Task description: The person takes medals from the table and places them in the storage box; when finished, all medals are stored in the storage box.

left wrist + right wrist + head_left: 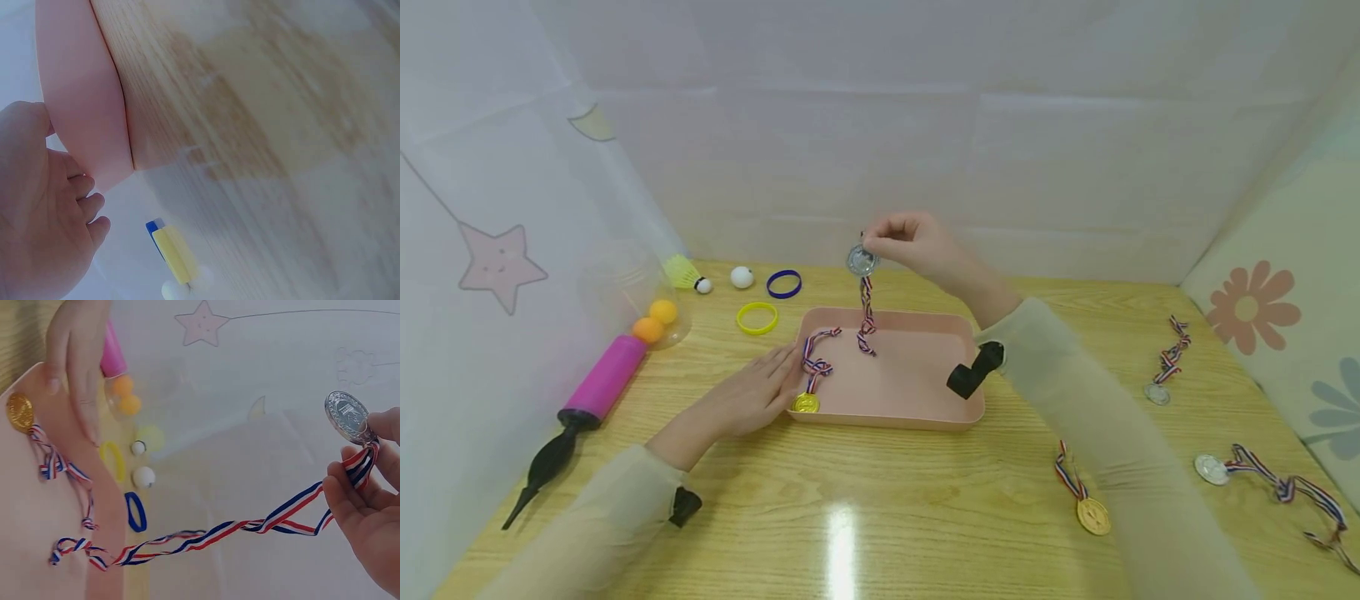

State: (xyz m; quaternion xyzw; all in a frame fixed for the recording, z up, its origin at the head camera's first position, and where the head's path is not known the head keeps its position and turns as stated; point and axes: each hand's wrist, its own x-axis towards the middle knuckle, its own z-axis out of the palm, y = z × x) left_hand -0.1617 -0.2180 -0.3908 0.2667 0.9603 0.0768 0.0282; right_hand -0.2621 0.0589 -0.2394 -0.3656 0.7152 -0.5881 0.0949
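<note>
My right hand [913, 242] pinches a silver medal [862, 260] between thumb and fingers, above the back edge of a pink tray [895, 367]. Its striped red, white and blue ribbon [250, 525] hangs down, the lower end overlapping the tray in the head view. Inside the tray, at the left, a gold medal [806, 403] lies with its ribbon bunched up behind it. My left hand [756, 392] rests at the tray's left rim, fingers mostly extended along it; the left wrist view shows the fingertips against the pink wall [87, 94].
On the right lie a gold medal [1093, 516] and two silver medals, one far [1157, 393], one near [1212, 469]. Behind the tray's left are a blue wristband [784, 284], yellow wristband [757, 318], white ball [742, 277] and shuttlecock [685, 273]. A pink pump [602, 379] and orange balls [648, 330] sit far left.
</note>
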